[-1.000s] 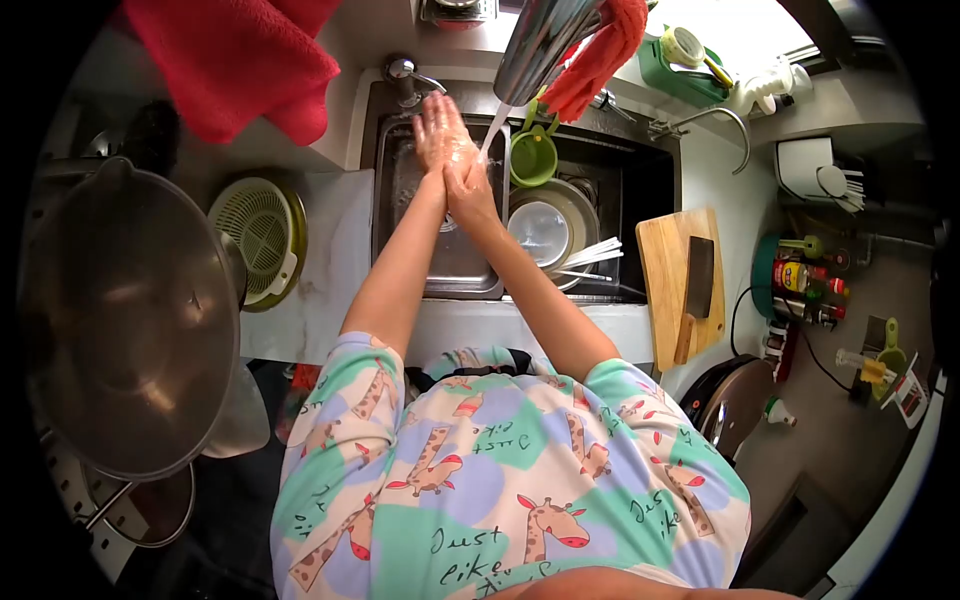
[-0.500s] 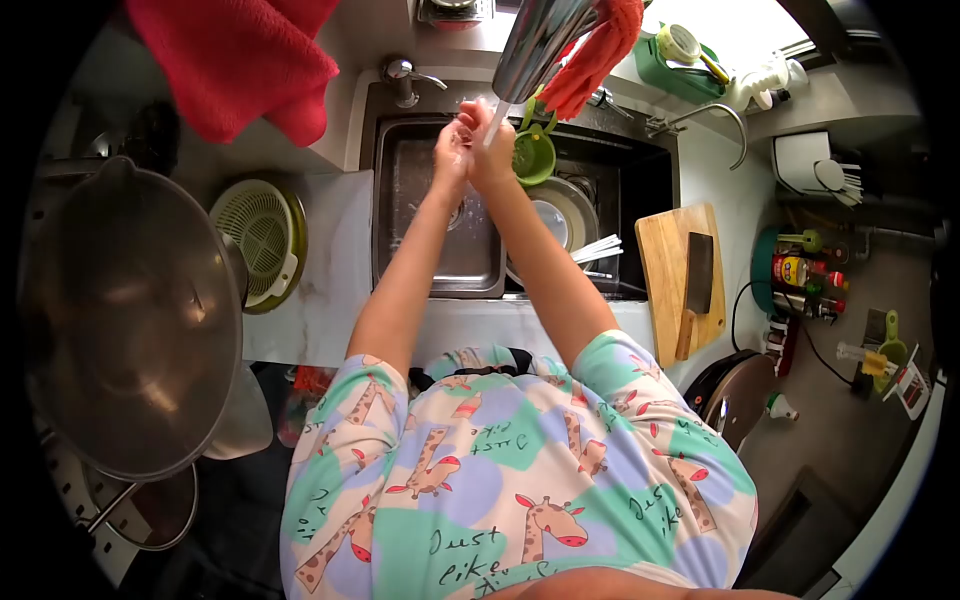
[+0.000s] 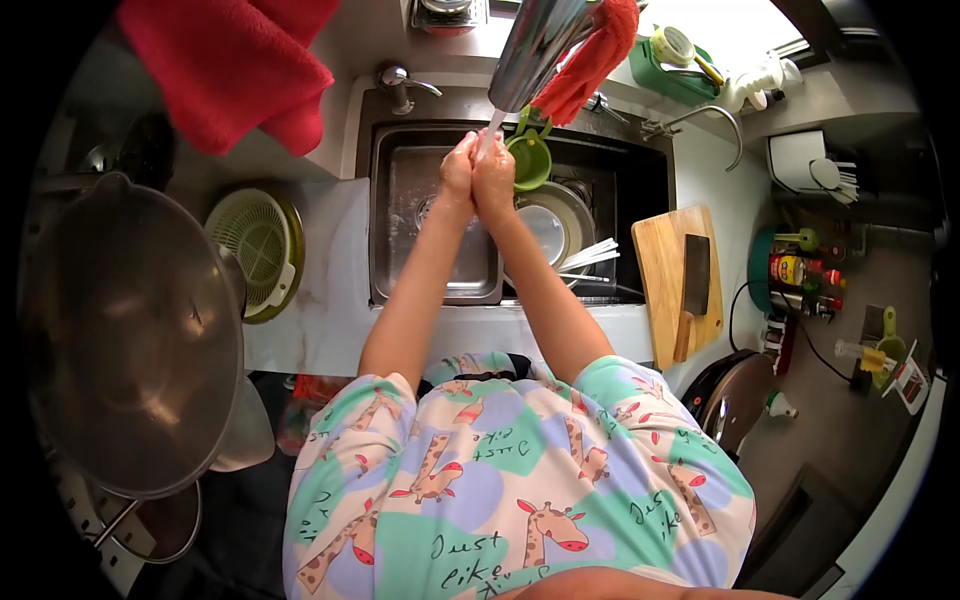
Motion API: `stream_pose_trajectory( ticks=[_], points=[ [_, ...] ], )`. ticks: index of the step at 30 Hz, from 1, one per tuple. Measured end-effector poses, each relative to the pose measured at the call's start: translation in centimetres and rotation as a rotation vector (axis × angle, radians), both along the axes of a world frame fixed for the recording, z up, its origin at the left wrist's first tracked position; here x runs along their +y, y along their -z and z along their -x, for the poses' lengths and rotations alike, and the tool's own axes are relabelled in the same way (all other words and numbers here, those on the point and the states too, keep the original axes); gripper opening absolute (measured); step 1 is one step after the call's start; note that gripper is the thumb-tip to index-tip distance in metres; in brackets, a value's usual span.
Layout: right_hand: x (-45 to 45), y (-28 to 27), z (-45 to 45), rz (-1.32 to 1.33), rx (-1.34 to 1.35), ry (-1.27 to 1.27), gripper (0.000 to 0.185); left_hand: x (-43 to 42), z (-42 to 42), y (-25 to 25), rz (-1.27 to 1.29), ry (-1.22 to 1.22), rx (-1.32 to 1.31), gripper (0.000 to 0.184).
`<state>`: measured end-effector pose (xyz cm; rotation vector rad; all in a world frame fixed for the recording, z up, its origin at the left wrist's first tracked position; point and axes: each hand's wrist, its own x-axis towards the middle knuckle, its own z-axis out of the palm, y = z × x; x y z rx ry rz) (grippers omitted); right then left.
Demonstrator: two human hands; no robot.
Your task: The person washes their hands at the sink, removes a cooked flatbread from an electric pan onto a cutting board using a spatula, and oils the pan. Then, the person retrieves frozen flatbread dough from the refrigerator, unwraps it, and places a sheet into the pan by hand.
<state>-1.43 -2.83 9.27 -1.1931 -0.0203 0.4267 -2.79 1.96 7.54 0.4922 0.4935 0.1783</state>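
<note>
Under the chrome faucet (image 3: 536, 58), my left hand (image 3: 457, 172) and my right hand (image 3: 493, 180) are pressed together, fingers curled in and wet. A stream of water (image 3: 495, 122) falls onto them. No object shows in either hand, though the palms are hidden. Both hands are above the left basin of the sink (image 3: 400, 185), close to the divider. Just right of my right hand, a green strainer-like cup (image 3: 530, 165) sits in the other basin. Below it lie a metal bowl (image 3: 575, 215) and several white chopsticks (image 3: 590, 257).
A cutting board (image 3: 665, 260) with a cleaver (image 3: 696, 280) lies right of the sink. To the left are a green colander (image 3: 255, 245) and a large metal wok (image 3: 130, 340). Red cloths (image 3: 235, 75) hang at upper left, and another red cloth (image 3: 590, 75) hangs beside the faucet.
My hands have drawn slightly lower and closer together under the running water, with the fingers more curled in. The whole view has shifted slightly.
</note>
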Motion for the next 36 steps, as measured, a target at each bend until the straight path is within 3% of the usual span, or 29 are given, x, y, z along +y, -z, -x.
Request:
stream_pose_trajectory(
  ticks=[3,5,7,8,9,11,12,13,16,19,21,22,23,26,31,36],
  points=[
    [-1.0,-1.8,-0.3,0.176,-0.153,-0.053,0.029,-0.8,0.7,-4.1,-0.321,-0.163,0.096,0.036],
    [-0.6,-3.7,-0.4,-0.050,0.223,-0.118,0.026,-0.6,1.1,-4.9,-0.522,-0.232,0.068,0.033],
    [-0.6,-2.5,-0.7,0.144,-0.375,-0.154,0.027,-0.5,1.2,-5.3,-0.796,-0.306,0.054,0.035],
    [-0.7,-2.3,-0.6,0.169,-0.397,-0.163,0.027,-1.1,1.0,-5.9,-0.825,-0.418,0.068,0.029],
    [-0.7,-2.2,-0.5,0.194,-0.419,-0.172,0.028,-1.1,1.0,-5.2,-0.805,-0.356,0.077,0.033],
    [-0.9,-2.1,0.2,0.075,0.082,-0.178,0.030,-0.3,1.3,-0.8,-0.769,-0.231,0.094,0.040],
    [-1.7,-2.1,0.8,0.298,0.017,-0.198,0.034,0.5,0.3,5.3,-0.338,-0.214,0.258,0.039],
    [-2.1,2.6,0.8,0.403,-0.057,-0.121,0.037,-0.4,0.9,6.5,-0.303,0.037,0.187,0.039],
    [-4.9,2.2,0.2,0.346,-0.044,0.162,0.052,-5.5,-0.8,8.4,-0.114,0.140,0.081,0.036],
    [-7.8,-2.3,-3.0,0.215,-0.136,0.333,0.057,-8.3,-4.3,2.7,0.000,0.259,-0.029,0.047],
    [-9.3,-5.1,-5.7,0.116,-0.061,0.353,0.060,-9.5,-8.2,-0.9,0.045,0.319,-0.184,0.052],
    [-9.5,-8.1,-6.1,0.058,-0.055,0.446,0.061,-10.1,-7.6,-7.9,-0.161,0.235,-0.043,0.060],
    [-10.0,-4.7,-9.0,0.131,-0.160,0.556,0.064,-10.3,-9.2,-7.4,0.090,0.276,-0.094,0.059],
    [-11.0,-6.1,-10.4,-0.009,-0.078,0.511,0.058,-11.2,-11.0,-8.3,0.039,0.262,-0.081,0.055],
    [-9.9,-6.2,-9.3,0.091,-0.174,0.499,0.052,-10.3,-9.8,-8.1,-0.070,0.217,-0.094,0.054],
    [-10.9,-6.4,-8.3,0.250,-0.291,0.334,0.056,-10.0,-7.5,-8.6,-0.116,0.244,-0.044,0.038]
  ],
)
